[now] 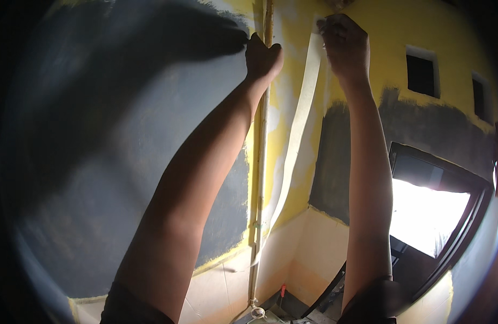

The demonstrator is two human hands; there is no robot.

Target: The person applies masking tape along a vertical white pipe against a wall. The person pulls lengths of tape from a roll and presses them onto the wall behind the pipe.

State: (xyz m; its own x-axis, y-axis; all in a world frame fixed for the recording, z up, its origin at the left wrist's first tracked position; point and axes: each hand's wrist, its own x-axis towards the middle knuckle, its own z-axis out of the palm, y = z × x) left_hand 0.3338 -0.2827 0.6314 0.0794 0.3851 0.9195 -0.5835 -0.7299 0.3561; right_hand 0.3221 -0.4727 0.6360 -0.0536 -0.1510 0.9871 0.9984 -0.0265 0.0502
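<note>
My left hand (264, 58) is raised to the wall at the upper middle, closed around a thin vertical pipe (263, 129), with the pipe passing between thumb and fingers. Most of its fingertips are hidden. To its right, higher up, my right hand (349, 48) pinches the top end of a long cream strip of masking tape (300, 121). The tape hangs loose in a gentle curve down past the pipe, its lower end curling near the wall tiles. Behind the hands, the yellow wall (297, 48) shows pale patches.
Dark grey paint (200, 97) covers much of the left wall, with my arm's shadow across it. Small square openings (421, 73) pierce the right wall above a dark-framed window (438, 210). Pale tiles (319, 237) line the lower corner, where a red-handled tool (283, 291) stands.
</note>
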